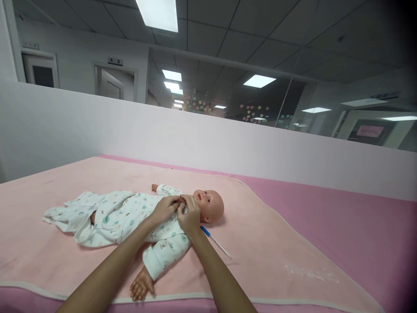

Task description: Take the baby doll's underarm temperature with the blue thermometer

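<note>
A baby doll [213, 204] lies on its back, its bald head toward the right. It wears a white one-piece garment [130, 213] with green and grey prints. At the neckline, my left hand [165, 209] pinches the fabric with closed fingers. Close beside it, my right hand [190, 214] is also closed on the neckline, just below the doll's chin. Whatever fastening lies between the fingertips is too small to make out. Near the doll's shoulder rests a thin white stick with a blue end [206, 231], which looks like a thermometer. Neither hand touches it.
The doll lies on a peach-pink blanket [276, 256] with a pale edge, spread over a pink padded surface [325, 208]. A low white wall [228, 143] runs behind, with a glass panel above it. One doll hand [142, 284] reaches toward the near edge.
</note>
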Demonstrator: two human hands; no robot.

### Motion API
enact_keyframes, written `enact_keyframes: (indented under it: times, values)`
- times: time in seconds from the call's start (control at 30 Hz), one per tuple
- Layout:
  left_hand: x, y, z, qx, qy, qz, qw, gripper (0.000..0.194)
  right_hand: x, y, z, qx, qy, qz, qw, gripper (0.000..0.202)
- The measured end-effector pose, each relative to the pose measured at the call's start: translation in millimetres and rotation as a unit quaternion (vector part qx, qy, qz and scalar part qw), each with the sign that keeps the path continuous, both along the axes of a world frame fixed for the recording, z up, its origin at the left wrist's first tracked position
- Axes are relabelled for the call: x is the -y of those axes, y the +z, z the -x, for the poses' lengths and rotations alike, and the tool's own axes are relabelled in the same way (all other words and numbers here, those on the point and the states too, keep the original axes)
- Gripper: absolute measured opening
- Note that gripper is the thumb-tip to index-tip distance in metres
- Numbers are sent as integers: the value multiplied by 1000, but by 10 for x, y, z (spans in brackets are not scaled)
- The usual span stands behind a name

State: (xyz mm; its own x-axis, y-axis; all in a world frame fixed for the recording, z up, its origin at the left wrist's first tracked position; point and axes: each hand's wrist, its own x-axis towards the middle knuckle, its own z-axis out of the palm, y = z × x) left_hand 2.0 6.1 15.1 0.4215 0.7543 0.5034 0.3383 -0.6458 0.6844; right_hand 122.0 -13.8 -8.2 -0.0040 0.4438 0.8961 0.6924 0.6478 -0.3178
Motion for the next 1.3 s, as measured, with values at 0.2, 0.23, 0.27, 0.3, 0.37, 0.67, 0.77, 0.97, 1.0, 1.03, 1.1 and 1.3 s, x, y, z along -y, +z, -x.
enact_keyframes:
  times: [0.2,0.23,0.27,0.3,0.37,0.67,0.77,0.97,1.0,1.03,1.1,1.3]
  values:
    - [26,-1,-12,30,10,-2,999,28,5,6,7,9,-6,-8,1000,40]
    - [28,-3,-15,39,8,-4,999,29,3,4,8,9,-8,-12,1000,40]
    - [27,-4,-18,47,6,-5,999,30,1,1,8,7,-9,-16,1000,40]
    - [26,-6,-20,53,4,-6,999,31,-2,-2,7,6,-9,-19,1000,40]
    - [19,-10,-23,63,0,-5,998,32,-8,-8,5,-1,-3,-25,1000,39]
    - [-3,-20,-18,114,6,25,993,27,-47,-25,-12,-27,9,-43,999,35]
    - [-39,-23,-5,152,-11,41,987,25,-33,-26,-10,-13,11,-51,999,38]
    - [-153,4,54,235,-18,129,963,22,24,-21,4,32,16,-68,997,41]
    - [-152,27,78,235,-22,146,961,24,30,-14,5,34,16,-69,997,40]
    - [-141,54,108,225,-27,156,961,24,36,-6,6,35,16,-67,997,40]
    - [-97,113,179,168,-34,149,974,23,42,13,5,43,15,-55,997,40]
    - [2,195,324,-9,11,71,997,17,40,34,2,81,-19,-15,996,31]
